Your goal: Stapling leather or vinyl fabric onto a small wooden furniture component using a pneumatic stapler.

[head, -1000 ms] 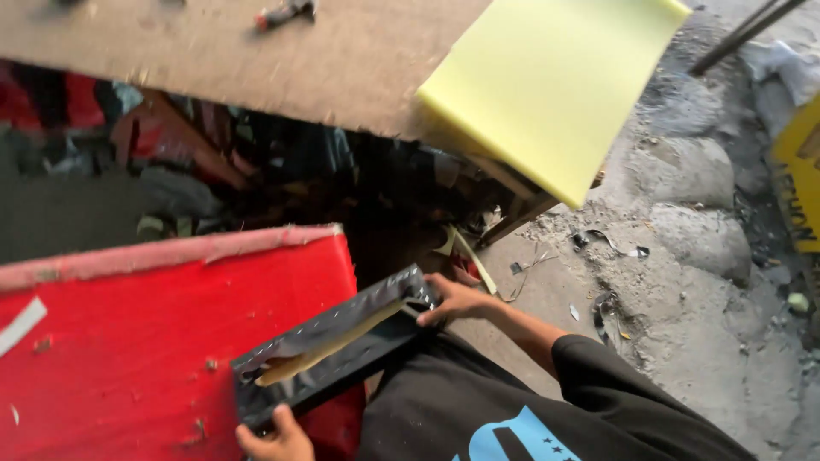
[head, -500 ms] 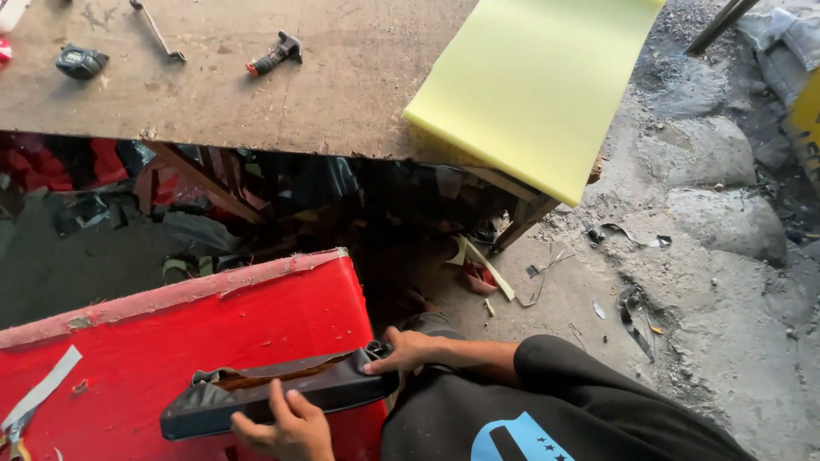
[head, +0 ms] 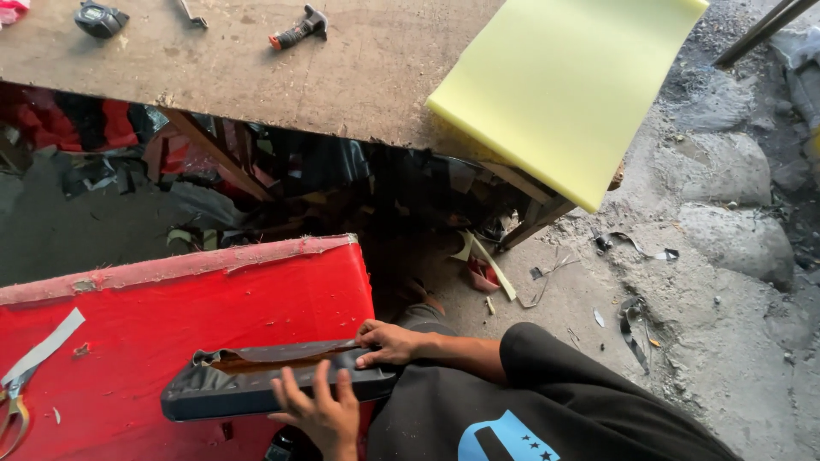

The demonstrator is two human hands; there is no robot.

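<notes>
Padded strip [head: 273,388]: black leather-like covering, slightly glossy, torn open on top. Red cushion [head: 171,341]: matt woven cloth, frayed at its edge. Workbench [head: 256,68]: rough, worn board. Foam sheet [head: 564,85]: matt yellow, smooth.

Long black padded piece [head: 256,388], cover torn open along top, lying lengthwise on red surface [head: 171,316]

Counts at the workbench

Two hands, the left hand [head: 320,416] and right hand [head: 387,341], met one black padded piece [head: 256,386]; there was one red panel [head: 154,341], one yellow foam sheet [head: 568,85], one tape measure [head: 100,19], and one pair of scissors [head: 13,410].
</notes>
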